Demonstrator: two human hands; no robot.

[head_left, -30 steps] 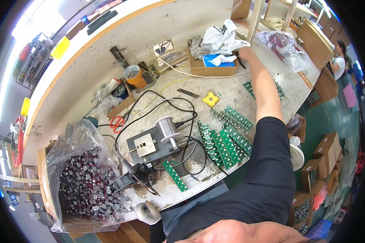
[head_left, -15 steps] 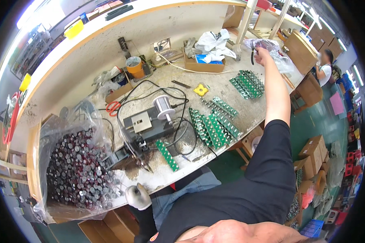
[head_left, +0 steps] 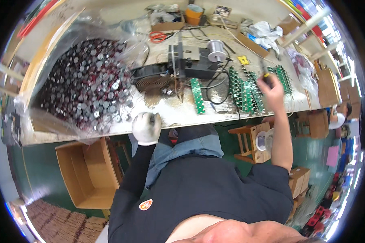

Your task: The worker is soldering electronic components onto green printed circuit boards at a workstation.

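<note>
My right hand (head_left: 273,90) is bare and closed around a slim hand tool (head_left: 266,75) with a black and yellow handle. The tool's far end is blurred, so its kind is unclear. It is over the right side of the bench, between two groups of green circuit board strips (head_left: 247,95). My left hand (head_left: 146,128), in a white glove with dark stains, rests closed at the bench's front edge; what its fingers hold, if anything, is hidden. Beyond it stands a dark machine (head_left: 194,62) with a wire spool (head_left: 217,51). One separate green strip (head_left: 197,96) lies before the machine.
A plastic-lined bin of small round metal parts with red wires (head_left: 89,85) fills the bench's left. Red-handled scissors (head_left: 157,37), a yellow sponge (head_left: 243,60), an orange cup (head_left: 194,15) and cables lie behind. Below are an open carton (head_left: 89,174) and a wooden stool (head_left: 251,141).
My right hand has come back from the far right end of the bench toward the green strips, carrying the tool. The view has turned left and downward. My left hand stays near the front edge.
</note>
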